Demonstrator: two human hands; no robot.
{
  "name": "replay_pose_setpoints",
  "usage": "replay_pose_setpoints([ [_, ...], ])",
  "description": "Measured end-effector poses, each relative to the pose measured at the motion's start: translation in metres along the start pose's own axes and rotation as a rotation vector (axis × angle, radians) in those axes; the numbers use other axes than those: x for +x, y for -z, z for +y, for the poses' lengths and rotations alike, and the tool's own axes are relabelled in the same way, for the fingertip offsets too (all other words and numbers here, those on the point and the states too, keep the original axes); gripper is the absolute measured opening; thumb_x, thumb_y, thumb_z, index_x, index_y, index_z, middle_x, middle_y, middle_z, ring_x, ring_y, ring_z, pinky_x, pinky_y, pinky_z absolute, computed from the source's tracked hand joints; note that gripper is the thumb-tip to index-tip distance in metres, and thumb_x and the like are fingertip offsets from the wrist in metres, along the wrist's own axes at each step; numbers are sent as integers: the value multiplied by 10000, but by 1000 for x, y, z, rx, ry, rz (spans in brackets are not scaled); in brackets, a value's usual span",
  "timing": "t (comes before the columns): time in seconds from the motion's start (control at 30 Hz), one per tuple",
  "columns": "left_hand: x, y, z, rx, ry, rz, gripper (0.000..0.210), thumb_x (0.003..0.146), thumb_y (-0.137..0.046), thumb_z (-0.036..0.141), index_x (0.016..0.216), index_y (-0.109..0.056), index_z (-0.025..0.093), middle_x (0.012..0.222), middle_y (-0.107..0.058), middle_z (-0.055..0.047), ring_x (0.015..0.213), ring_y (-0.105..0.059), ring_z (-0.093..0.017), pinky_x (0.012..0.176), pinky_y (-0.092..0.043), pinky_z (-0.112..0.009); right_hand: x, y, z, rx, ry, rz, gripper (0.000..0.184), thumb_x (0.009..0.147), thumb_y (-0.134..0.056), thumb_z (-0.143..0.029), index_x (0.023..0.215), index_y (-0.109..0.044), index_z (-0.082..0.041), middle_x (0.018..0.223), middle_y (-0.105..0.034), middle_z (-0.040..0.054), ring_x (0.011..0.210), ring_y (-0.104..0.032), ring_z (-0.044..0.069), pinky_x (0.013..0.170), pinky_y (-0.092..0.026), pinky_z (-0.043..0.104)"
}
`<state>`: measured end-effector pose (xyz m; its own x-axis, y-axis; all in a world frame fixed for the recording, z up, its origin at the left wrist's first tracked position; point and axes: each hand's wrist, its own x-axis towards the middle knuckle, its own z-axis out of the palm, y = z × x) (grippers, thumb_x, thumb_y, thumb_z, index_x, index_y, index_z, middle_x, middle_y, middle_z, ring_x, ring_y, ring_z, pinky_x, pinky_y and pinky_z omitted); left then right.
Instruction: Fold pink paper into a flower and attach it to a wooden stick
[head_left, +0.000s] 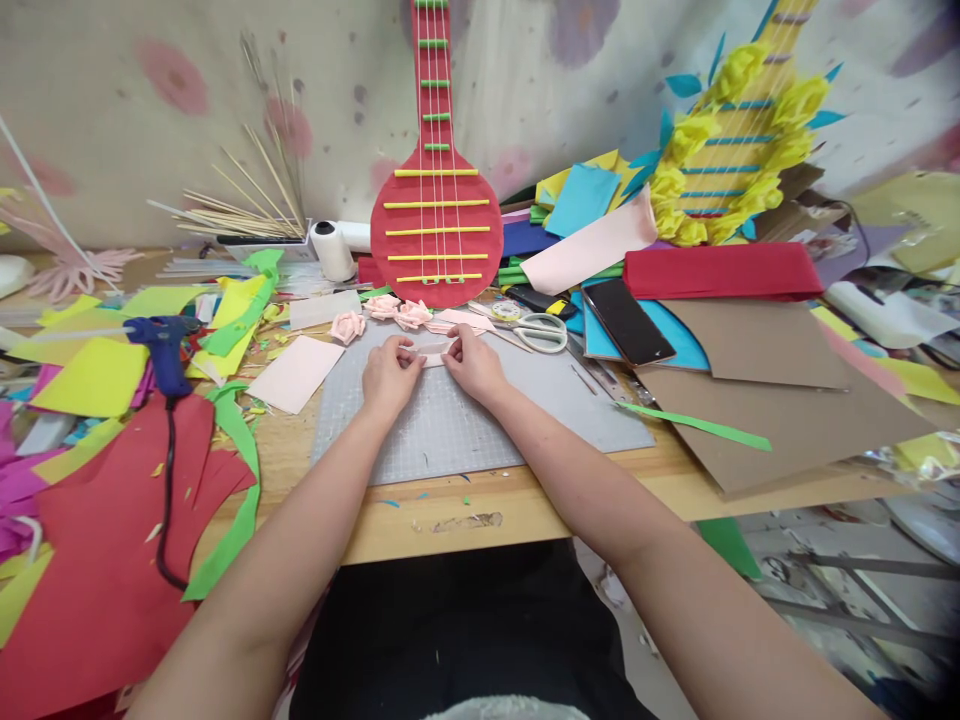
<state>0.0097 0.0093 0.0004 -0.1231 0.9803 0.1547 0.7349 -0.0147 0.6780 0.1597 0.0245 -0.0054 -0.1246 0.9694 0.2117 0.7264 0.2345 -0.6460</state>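
A small strip of pale pink paper (433, 352) is stretched between my two hands over the grey cutting mat (480, 430). My left hand (391, 377) pinches its left end, and my right hand (474, 365) pinches the right end. Just beyond my fingers lie several pink paper roses (411, 314), one of them (347, 327) off to the left. White-handled scissors (541, 333) rest to the right of my right hand. A flat pink paper piece (296, 374) lies left of my left hand, partly on the mat.
Behind the mat stands a red paper lute (436, 235); a yellow one with paper flowers (720, 170) leans at right. A blue glue gun (159, 350) with its cord is at left. A black phone (628, 322) and brown cardboard (780, 420) lie right. Red paper (112, 540) covers the near left.
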Motion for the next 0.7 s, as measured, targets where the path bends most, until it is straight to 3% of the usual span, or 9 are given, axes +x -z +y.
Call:
replay_pose_setpoints([
  [0.27, -4, 0, 6, 180, -23, 63, 360, 728, -627, 268, 1054, -484, 216, 812, -653, -8, 963, -543, -213, 755, -395, -317, -4, 0, -5, -24, 5, 12, 328, 737, -466, -152, 1063, -466, -191, 793, -622, 6, 745, -548, 156, 707, -391, 274],
  [0.7, -3, 0, 7, 190, 12, 57, 375, 730, -635, 274, 1037, -425, 228, 828, -661, 2, 951, -573, -204, 748, -398, -317, -5, 2, -15, -151, -21, -1, 282, 774, -428, -144, 1051, -466, -175, 883, -612, 59, 845, -539, 178, 743, -394, 293],
])
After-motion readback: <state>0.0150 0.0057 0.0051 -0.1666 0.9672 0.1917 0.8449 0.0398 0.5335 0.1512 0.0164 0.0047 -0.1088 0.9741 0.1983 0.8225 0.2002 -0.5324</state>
